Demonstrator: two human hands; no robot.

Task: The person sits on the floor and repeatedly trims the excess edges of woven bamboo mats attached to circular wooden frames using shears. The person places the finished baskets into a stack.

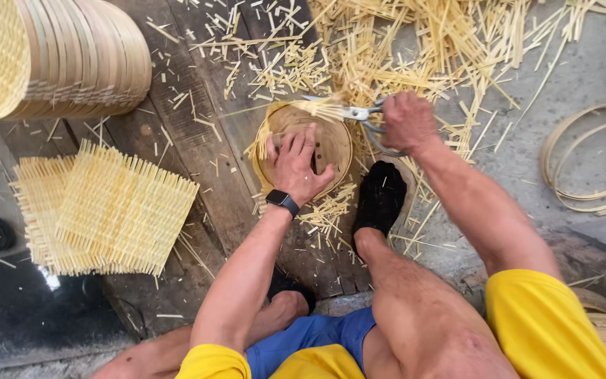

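The left hand [296, 163] is pressing flat, fingers spread, into a small round woven bamboo basket [331, 140] that is lying on the dark wooden floor boards [177, 119] in the middle of the scene; apart from that hand, nothing is showing inside it. The right hand [407, 121] is clenching the handles of metal shears [348, 111], whose blades are lying across the far rim of the basket, where loose strip ends are sticking out. A foot in a black sock [380, 196] is resting just right of the basket, touching its near right side. Cut bamboo slivers [415, 49] are littering the floor far and right of the basket. At far left a stack of finished round baskets [57, 56] is lying on its side. At near left flat square woven mats [106, 210] are sitting piled together. Bent bamboo hoops [590, 161] are lying on the grey floor at right.
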